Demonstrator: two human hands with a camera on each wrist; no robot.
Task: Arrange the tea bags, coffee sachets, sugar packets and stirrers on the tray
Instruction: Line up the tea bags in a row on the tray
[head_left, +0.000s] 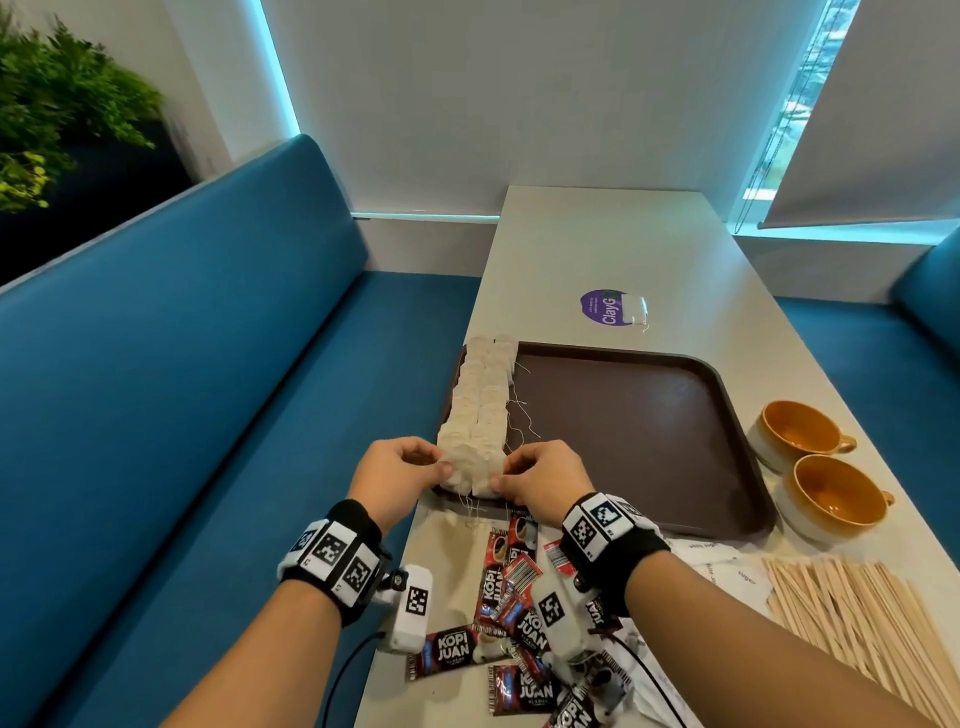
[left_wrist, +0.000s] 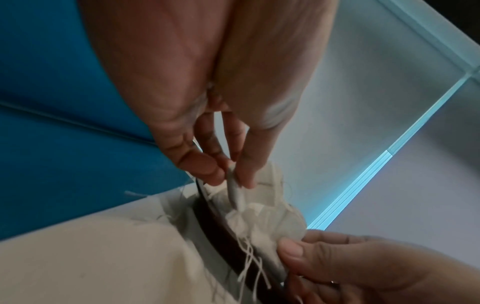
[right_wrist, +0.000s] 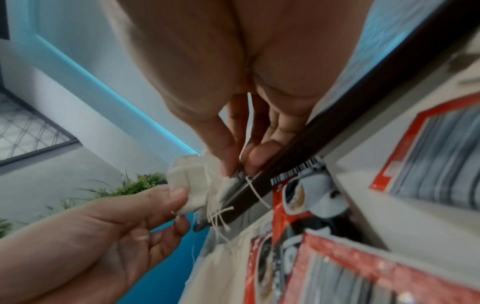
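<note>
Cream paper tea bags (head_left: 480, 415) lie in two overlapping rows along the left edge of the brown tray (head_left: 623, 426).

Both hands pinch the nearest bags at the tray's near-left corner: the left hand (head_left: 400, 470) holds the outer one between thumb and fingers, the right hand (head_left: 540, 480) the inner one, loose strings trailing over the rim. Most of the tray's floor to the right lies bare. Red coffee sachets (head_left: 511, 623) scatter on the table near the wrists, wooden stirrers (head_left: 852, 618) lie fanned at the right, beside two orange cups (head_left: 810, 467).
</note>
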